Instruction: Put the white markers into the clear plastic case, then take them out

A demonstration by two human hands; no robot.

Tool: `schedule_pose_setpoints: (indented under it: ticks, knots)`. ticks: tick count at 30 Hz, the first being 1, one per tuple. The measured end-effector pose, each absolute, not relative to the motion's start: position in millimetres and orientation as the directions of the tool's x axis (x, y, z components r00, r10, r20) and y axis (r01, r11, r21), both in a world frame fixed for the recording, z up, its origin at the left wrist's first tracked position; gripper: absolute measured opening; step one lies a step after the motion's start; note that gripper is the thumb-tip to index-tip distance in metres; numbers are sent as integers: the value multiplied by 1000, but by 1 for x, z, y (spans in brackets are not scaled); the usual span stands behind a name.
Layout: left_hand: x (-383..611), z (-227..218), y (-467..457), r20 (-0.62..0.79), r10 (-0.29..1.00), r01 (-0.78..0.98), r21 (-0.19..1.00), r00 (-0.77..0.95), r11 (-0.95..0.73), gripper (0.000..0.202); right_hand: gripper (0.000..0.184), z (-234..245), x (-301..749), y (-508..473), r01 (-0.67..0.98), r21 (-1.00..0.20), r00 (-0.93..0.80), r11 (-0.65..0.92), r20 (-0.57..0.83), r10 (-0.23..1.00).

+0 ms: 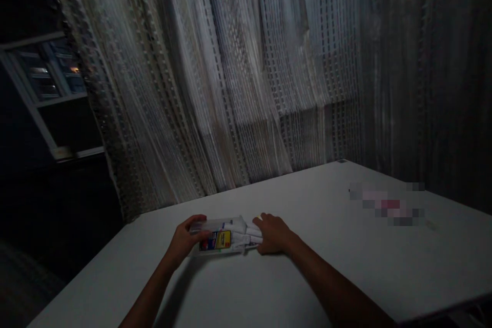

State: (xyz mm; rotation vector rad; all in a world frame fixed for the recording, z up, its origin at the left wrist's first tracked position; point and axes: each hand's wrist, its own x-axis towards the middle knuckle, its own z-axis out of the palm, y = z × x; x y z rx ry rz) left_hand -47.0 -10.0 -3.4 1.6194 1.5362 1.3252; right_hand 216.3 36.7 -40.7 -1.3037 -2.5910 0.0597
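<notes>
A see-through plastic container (215,242) with a yellow, dark blue and red label lies on its side, its open end towards the right. My left hand (188,238) is wrapped round its left end, thumb across the front. White, long, narrow pieces (250,234) stick out of the open end; the dim light does not show what kind they are. My right hand (274,234) is closed around the outer ends of these white pieces, its fingers hiding their tips. More white material shows inside the container.
The white table (269,287) spreads under both hands. A blurred-out pinkish and white thing (390,205) lies at the right of the table. Behind the far edge hangs a pale woven curtain (246,72), and a window (49,82) shows at the left.
</notes>
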Motion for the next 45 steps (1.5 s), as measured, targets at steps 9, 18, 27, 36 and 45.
schedule_pose_setpoints:
  ticks: [9,18,27,36,45]
  knots:
    - [-57,-7,-19,203,976,369,915,-80,-160,54,69,-39,206,32,776,-125,-595,618,181,783]
    - [-57,3,-16,188,980,508,839,68,-197,59,73,-29,209,34,709,-171,-671,684,135,729]
    - [-54,11,-12,195,979,649,738,59,-186,61,73,-30,202,35,703,-122,-686,701,144,713]
    - [-81,10,-15,166,986,625,767,23,-143,65,59,-30,204,33,748,-40,-648,662,168,743]
    - [-113,0,-43,131,990,597,799,-54,-73,62,53,-28,205,32,746,-1,-658,666,150,738]
